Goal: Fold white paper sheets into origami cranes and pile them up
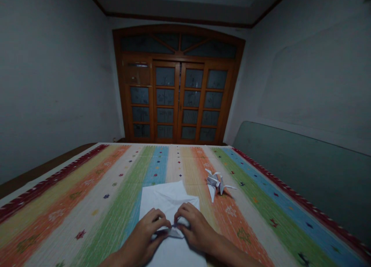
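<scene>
A small piece of folded white paper [175, 233] is held between my two hands, low in the middle of the view. My left hand [151, 229] pinches its left side with thumb and fingers. On the right side, my right hand [194, 225] grips it with curled fingers, which hide part of the folds. Beneath both hands lie flat white paper sheets [162, 193], creased and overlapping. Beyond my right hand, folded paper cranes [216, 183] rest on the cloth, close together.
A striped, colourful tablecloth [116, 205] covers the table. Along the right side stands a pale green panel or seat back [290, 154]. Wooden doors with glass panes [179, 100] close off the far wall. White walls flank the table.
</scene>
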`<state>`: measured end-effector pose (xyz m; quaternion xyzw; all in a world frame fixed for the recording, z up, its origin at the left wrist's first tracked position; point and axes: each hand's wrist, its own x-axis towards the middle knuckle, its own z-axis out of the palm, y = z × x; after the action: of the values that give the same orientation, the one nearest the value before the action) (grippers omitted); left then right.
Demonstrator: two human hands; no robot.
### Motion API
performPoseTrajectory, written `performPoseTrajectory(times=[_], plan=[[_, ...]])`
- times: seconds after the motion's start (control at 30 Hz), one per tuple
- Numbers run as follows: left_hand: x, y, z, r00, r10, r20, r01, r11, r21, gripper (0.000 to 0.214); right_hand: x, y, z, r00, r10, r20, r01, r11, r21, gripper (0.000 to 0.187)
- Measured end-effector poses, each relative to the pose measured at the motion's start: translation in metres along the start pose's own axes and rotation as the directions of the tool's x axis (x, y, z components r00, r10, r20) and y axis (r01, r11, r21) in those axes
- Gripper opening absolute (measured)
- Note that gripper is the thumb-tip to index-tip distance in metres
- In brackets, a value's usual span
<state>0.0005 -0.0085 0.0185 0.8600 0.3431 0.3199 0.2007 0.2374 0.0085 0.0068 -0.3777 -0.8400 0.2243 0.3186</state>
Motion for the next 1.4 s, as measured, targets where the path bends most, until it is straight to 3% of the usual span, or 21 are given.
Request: performPoseTrajectory(times=[0.2, 0.4, 0.63, 0.77, 1.0, 1.13, 1.27, 1.4], plan=[[-0.003, 0.001, 0.003, 0.997, 0.070, -0.032, -0.064, 0.984, 0.167, 0.024, -0.001, -0.001, 0.000, 0.999, -0.030, 0.026, 0.031, 0.999, -0.022, 0.037], [-0.006, 0.000, 0.005, 0.985, 0.173, -0.012, -0.161, 0.939, 0.305, 0.020, -0.005, 0.003, 0.002, 0.990, -0.140, 0.031, 0.142, 0.987, -0.079, 0.035], [-0.006, -0.001, 0.007, 0.979, 0.195, -0.062, -0.175, 0.956, 0.234, 0.017, -0.006, -0.003, 0.001, 0.992, -0.115, 0.046, 0.120, 0.985, -0.122, 0.024], [-0.006, -0.005, 0.007, 0.993, 0.115, -0.040, -0.108, 0.983, 0.151, 0.019, -0.005, -0.001, 0.001, 0.992, -0.129, 0.009, 0.130, 0.989, -0.071, 0.013], [-0.007, -0.009, 0.005, 1.000, -0.001, -0.020, 0.002, 1.000, 0.022, 0.021, -0.003, 0.001, 0.000, 0.995, -0.101, -0.005, 0.101, 0.994, 0.039, 0.013], [-0.009, -0.010, 0.008, 0.999, 0.016, -0.034, -0.014, 0.999, 0.035, 0.023, -0.001, 0.005, 0.004, 0.995, -0.084, -0.059, 0.086, 0.996, 0.024, 0.008], [-0.009, -0.008, 0.009, 0.999, 0.047, -0.017, -0.046, 0.997, 0.058, 0.023, -0.001, 0.009, 0.008, 0.996, 0.003, -0.090, -0.006, 0.999, -0.033, 0.005], [-0.006, -0.006, 0.008, 0.999, 0.036, 0.009, -0.037, 0.996, 0.079, 0.027, -0.001, 0.007, 0.009, 0.993, 0.059, -0.097, -0.063, 0.997, -0.038, 0.012]])
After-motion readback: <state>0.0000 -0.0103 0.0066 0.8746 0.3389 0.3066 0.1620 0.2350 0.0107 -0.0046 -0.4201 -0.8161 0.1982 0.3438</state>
